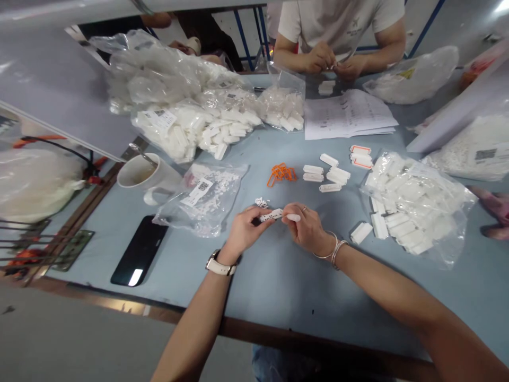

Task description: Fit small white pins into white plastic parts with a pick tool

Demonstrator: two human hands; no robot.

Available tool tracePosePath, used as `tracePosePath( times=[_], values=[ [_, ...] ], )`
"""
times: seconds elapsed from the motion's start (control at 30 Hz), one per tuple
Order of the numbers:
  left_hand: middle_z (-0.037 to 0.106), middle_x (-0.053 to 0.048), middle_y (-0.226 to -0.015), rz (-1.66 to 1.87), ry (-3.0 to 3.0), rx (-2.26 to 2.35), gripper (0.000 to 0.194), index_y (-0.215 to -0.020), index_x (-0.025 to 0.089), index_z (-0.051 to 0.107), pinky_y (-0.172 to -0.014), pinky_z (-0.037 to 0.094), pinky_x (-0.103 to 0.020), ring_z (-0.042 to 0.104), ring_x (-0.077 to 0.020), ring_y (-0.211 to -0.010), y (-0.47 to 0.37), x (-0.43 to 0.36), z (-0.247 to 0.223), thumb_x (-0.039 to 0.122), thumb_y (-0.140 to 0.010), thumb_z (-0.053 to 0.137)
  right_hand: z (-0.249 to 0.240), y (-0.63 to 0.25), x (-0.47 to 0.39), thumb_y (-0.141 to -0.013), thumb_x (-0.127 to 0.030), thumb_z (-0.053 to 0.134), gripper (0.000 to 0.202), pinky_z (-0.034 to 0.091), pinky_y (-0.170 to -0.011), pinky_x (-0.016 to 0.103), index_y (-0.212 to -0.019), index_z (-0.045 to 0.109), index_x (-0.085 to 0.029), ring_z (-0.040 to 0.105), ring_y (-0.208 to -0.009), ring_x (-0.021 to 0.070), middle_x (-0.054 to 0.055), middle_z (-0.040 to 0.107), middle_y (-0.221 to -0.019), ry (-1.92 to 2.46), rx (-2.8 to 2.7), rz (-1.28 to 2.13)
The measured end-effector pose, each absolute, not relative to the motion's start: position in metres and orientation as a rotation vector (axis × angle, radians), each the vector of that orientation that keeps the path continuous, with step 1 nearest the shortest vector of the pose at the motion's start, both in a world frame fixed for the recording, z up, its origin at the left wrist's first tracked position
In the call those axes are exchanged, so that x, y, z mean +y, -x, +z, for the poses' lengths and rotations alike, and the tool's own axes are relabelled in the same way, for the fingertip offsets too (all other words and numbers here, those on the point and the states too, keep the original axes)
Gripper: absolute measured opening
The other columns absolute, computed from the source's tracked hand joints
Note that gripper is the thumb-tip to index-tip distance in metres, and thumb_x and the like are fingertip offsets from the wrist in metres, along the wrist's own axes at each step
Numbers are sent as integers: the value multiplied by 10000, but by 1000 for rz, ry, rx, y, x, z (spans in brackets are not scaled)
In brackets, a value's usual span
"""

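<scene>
My left hand [245, 229], a pale-strapped watch at its wrist, grips a narrow white plastic piece [271, 215] with a row of dark spots along it. At that piece's right end, my right hand [307, 229] has its fingers pinched together; what they hold is too small to make out. A whitish oval shows at its thumb, whether a cover or a part I cannot tell. Just beyond my left fingertips lies a little pile of tiny white and dark bits [262, 202]. Farther off are orange frames [281, 174] and several loose white housings [331, 188].
Left are a phone [139, 250], a mug with a spoon [143, 172] and a bag of tiny white parts [210, 199]. Bags of white parts [186, 130] stand behind. Right lies an opened bag of housings [413, 204]. Across the table, a co-worker's hands [336, 62] work near papers [345, 114].
</scene>
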State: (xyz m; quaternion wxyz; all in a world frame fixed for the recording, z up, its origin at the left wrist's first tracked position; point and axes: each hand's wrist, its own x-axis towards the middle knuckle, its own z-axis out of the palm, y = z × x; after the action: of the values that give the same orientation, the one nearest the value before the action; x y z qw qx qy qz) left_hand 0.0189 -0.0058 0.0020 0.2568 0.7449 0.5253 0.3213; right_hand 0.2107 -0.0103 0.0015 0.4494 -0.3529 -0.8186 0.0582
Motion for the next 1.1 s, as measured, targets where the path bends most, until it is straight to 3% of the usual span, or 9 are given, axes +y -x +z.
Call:
tracePosePath(
  times=[0.33,1.1],
  values=[
    [722,-31,-814,865,-2046,1469,169,-902,205,715,-577,482,-235,607,-124,-622,-21,-7,4,327,-795,670,-4,-211,-7,-962,-167,326,151,493,-656,310,-922,468,-204,593,-709,176,66,618,-762,874,-1761,115],
    [725,-35,-812,861,-2023,1463,184,-896,201,720,-578,485,-238,616,-131,-633,-20,-6,4,344,-790,674,-6,-211,-8,-969,-188,337,139,491,-671,325,-977,475,-196,604,-727,194,78,627,-804,855,-1917,180]
  ],
)
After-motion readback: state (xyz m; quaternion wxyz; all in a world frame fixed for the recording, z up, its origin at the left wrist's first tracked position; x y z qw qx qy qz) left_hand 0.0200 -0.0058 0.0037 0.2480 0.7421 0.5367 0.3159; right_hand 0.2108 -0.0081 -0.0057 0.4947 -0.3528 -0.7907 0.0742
